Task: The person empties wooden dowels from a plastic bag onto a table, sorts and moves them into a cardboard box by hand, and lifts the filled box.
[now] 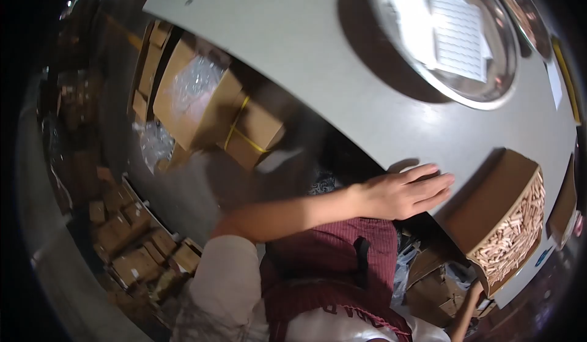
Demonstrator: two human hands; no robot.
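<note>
My left hand (pixel 411 193) reaches over the front edge of the table, palm down. Its fingers are stretched out and a little apart, with nothing in them. To its right, an open cardboard box (pixel 483 210) filled with small, pale tan, peg-like pieces (pixel 510 235) stands at the table's edge. My right hand (pixel 476 290) is at the near lower corner of this box and appears to touch it. The box hides its fingers, so I cannot see how they are placed.
On the grey table (pixel 293 42) a shiny metal bowl (pixel 498 100) holds printed white sheets (pixel 458 33). A second metal bowl (pixel 520 5) stands beyond it. Below the table are a cardboard box with clear plastic (pixel 195 85) and a yellow-strapped carton (pixel 260 122). More cartons (pixel 137 259) stand at left.
</note>
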